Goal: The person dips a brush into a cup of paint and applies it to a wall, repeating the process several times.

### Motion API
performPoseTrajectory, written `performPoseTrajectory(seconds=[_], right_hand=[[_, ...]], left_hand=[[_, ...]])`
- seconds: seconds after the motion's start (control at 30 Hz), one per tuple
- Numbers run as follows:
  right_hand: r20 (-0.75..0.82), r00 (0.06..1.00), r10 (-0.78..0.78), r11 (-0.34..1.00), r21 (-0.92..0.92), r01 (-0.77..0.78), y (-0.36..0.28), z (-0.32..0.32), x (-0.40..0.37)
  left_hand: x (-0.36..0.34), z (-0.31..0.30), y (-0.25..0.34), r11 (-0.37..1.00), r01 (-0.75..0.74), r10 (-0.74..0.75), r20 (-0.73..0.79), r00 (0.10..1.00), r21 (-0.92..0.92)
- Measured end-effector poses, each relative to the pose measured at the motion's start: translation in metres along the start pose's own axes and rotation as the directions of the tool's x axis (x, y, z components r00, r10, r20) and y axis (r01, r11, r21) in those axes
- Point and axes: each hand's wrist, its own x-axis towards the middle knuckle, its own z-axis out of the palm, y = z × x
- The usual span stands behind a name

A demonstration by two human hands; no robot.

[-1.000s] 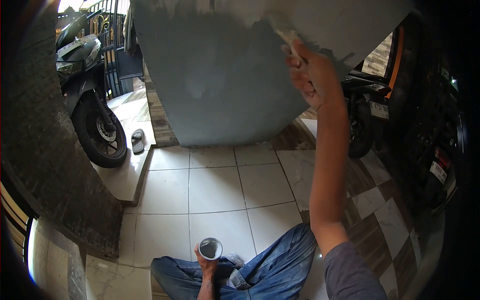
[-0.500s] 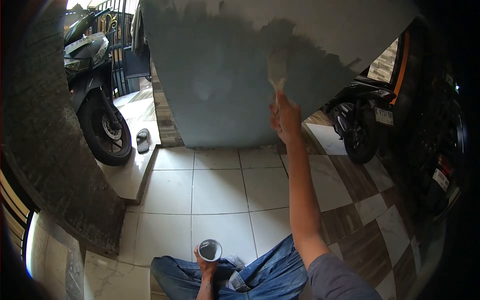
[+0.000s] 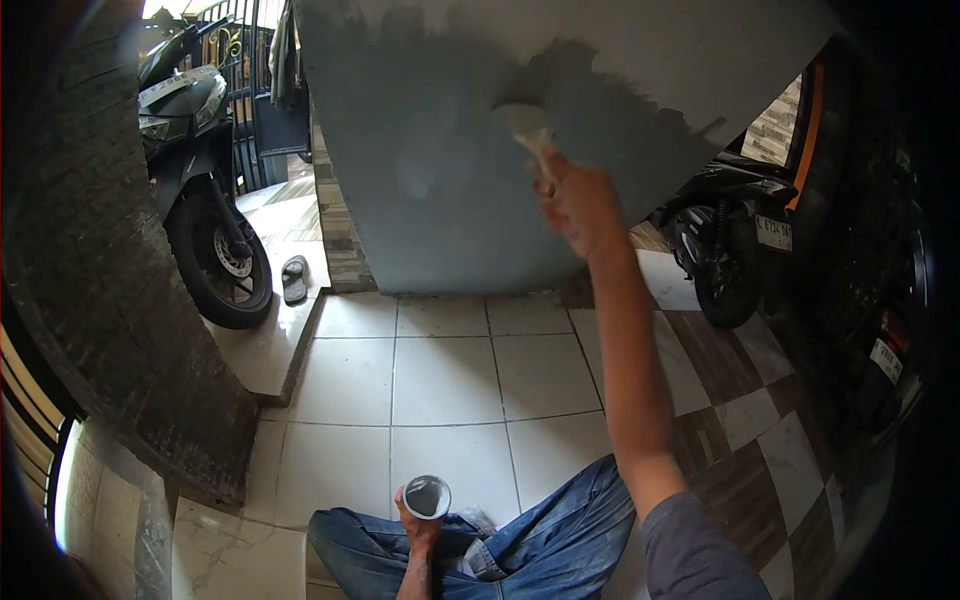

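My right hand (image 3: 580,200) is closed round the handle of a paintbrush (image 3: 524,122), its bristles against the wall (image 3: 440,190). Dark grey-green paint covers the wall's lower part, with a ragged upper edge against the lighter surface above. Low in the view, my left hand (image 3: 420,528) holds a small cup (image 3: 428,497) of grey paint upright over my crossed legs in blue jeans.
A motorbike (image 3: 215,230) stands at the left beside a sandal (image 3: 294,280) on a raised step. Another motorbike (image 3: 725,230) is parked at the right. A dark wall (image 3: 120,270) rises on the near left.
The paintbrush has moved up and left across the wall and now tilts leftward, with my right hand raised slightly. The cup stays in my left hand. The view has shifted slightly.
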Motion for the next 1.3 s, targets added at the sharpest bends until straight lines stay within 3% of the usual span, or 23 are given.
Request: performPoseTrajectory(seconds=[0.2, 0.3, 0.4, 0.53, 0.6, 0.63, 0.73, 0.77, 0.9, 1.03, 1.07, 1.13, 1.17, 1.23, 1.3], right_hand=[[0.11, 0.977, -0.181, 0.981, 0.09, 0.172, -0.047, 0.001, -0.02], [0.042, 0.963, -0.265, 0.959, 0.113, 0.259, -0.04, 0.01, -0.035], [-0.051, 0.954, -0.297, 0.94, 0.158, 0.301, -0.011, 0.014, -0.017], [-0.034, 0.985, -0.172, 0.97, 0.167, 0.175, 0.035, 0.019, 0.013], [-0.032, 0.994, -0.109, 0.98, 0.163, 0.113, 0.056, 0.018, 0.014], [-0.017, 0.999, -0.04, 0.989, 0.145, 0.042, 0.069, 0.015, 0.014], [0.011, 0.994, 0.113, 0.991, 0.066, -0.113, 0.096, 0.003, 0.007], [0.023, 0.981, 0.194, 0.981, 0.003, -0.194, 0.099, -0.001, 0.006], [0.062, 0.966, 0.252, 0.967, -0.037, -0.25, 0.094, -0.01, 0.006], [-0.063, 0.998, 0.017, 0.998, -0.065, -0.021, 0.028, -0.008, 0.014], [-0.065, 0.998, 0.017, 0.998, -0.065, -0.022, 0.013, -0.006, 0.005], [-0.016, 0.991, -0.132, 0.991, 0.016, 0.132, -0.013, 0.0, -0.012], [-0.016, 0.991, -0.13, 0.991, 0.012, 0.13, -0.016, 0.002, -0.016], [-0.094, 0.938, -0.335, 0.935, 0.091, 0.343, -0.017, 0.008, -0.021], [-0.112, 0.937, -0.332, 0.928, 0.141, 0.345, -0.017, 0.016, -0.02]], left_hand=[[-0.002, 0.005, -0.006, 0.994, 0.039, -0.038, 0.01, 0.999, -0.098], [0.002, 0.003, 0.008, 0.972, 0.132, -0.144, -0.049, 0.988, -0.196], [0.003, -0.002, 0.009, 0.99, 0.076, -0.08, -0.033, 0.996, -0.119], [0.001, 0.003, -0.001, 0.995, 0.065, -0.068, -0.03, 0.997, -0.082], [0.001, 0.001, 0.009, 0.954, 0.141, -0.163, -0.064, 0.985, -0.265], [0.0, 0.0, 0.011, 0.953, 0.148, -0.169, -0.06, 0.984, -0.264], [0.002, -0.001, 0.003, 0.999, 0.014, -0.015, -0.051, 0.999, -0.029], [0.0, 0.0, 0.0, 1.0, 0.012, -0.014, -0.054, 0.998, -0.029], [-0.003, 0.003, 0.001, 0.98, 0.109, -0.123, -0.076, 0.989, -0.168], [-0.003, 0.003, 0.0, 0.971, 0.123, -0.142, -0.08, 0.987, -0.204], [-0.003, 0.003, -0.001, 0.971, 0.123, -0.142, -0.078, 0.987, -0.205], [-0.001, 0.005, -0.001, 0.986, 0.098, -0.112, -0.098, 0.989, -0.133], [0.0, 0.004, 0.003, 0.986, 0.102, -0.116, -0.096, 0.989, -0.135], [0.003, -0.001, 0.007, 0.993, 0.065, -0.068, -0.026, 0.997, -0.099], [0.002, 0.0, 0.004, 0.99, 0.084, -0.088, -0.03, 0.996, -0.112]])
